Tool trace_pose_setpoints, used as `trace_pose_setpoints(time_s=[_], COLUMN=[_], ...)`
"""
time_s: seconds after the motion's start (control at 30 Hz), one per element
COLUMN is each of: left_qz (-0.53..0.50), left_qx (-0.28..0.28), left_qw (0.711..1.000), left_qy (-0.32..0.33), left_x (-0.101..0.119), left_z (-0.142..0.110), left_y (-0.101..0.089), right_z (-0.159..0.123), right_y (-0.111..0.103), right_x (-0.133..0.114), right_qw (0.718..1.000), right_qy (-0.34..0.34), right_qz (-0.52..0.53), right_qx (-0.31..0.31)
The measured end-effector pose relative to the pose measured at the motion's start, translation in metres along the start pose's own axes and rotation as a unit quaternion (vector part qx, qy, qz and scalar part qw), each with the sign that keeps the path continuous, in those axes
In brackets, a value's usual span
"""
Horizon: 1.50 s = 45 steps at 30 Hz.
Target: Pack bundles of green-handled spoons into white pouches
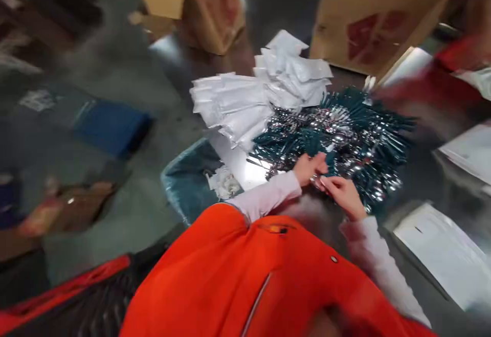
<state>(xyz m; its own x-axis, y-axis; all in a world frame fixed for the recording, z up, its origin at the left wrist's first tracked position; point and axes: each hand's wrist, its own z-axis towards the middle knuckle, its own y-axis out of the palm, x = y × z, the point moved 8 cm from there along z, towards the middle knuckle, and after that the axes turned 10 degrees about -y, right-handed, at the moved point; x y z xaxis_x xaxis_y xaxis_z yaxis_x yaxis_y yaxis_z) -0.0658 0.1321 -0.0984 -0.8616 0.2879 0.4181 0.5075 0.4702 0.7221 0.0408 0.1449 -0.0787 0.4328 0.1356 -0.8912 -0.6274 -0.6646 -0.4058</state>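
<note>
A pile of thin dark-green pieces with shiny metal ends [360, 137] lies on the dark table; I cannot make out their exact kind. At its near edge my left hand [308, 169] is closed, thumb and fingers pinched together. My right hand [345, 194] meets it from the right, also in a pinch. Between the fingertips shows something small and shiny, blurred, which looks like one of the green-and-metal pieces. Right behind the hands, white flat packets [233, 104] lie fanned out, with more heaped white packets [293, 73] beside them, touching the pile.
Below the table's left edge hangs a bin lined with blue-green plastic [180, 173], with crumpled white scraps [224, 182] inside. Cardboard boxes [368, 17] stand at the back. White sheets or bags [441, 250] lie at the right. A blue object [111, 125] is on the floor.
</note>
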Motion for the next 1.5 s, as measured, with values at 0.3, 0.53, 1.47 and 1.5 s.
trace_pose_setpoints(time_s=[0.3, 0.53, 1.47, 1.5], left_qz=[0.153, 0.155, 0.016, 0.026], left_qx=[0.052, 0.013, -0.070, -0.055], left_qw=[0.986, 0.984, 0.965, 0.967], left_qy=[-0.032, -0.082, -0.254, -0.249], left_x=[0.017, -0.004, -0.027, -0.026], left_z=[-0.003, -0.001, -0.028, -0.030], left_y=[-0.010, -0.013, -0.030, -0.032], right_z=[0.076, 0.128, 0.016, 0.016], right_y=[-0.131, -0.146, -0.042, -0.033], right_x=[0.055, 0.077, -0.010, -0.007], right_qw=[0.923, 0.876, 0.980, 0.966], right_qy=[0.106, 0.159, -0.018, 0.004], right_qz=[-0.331, -0.407, 0.198, 0.258], right_qx=[0.167, 0.202, -0.003, 0.014])
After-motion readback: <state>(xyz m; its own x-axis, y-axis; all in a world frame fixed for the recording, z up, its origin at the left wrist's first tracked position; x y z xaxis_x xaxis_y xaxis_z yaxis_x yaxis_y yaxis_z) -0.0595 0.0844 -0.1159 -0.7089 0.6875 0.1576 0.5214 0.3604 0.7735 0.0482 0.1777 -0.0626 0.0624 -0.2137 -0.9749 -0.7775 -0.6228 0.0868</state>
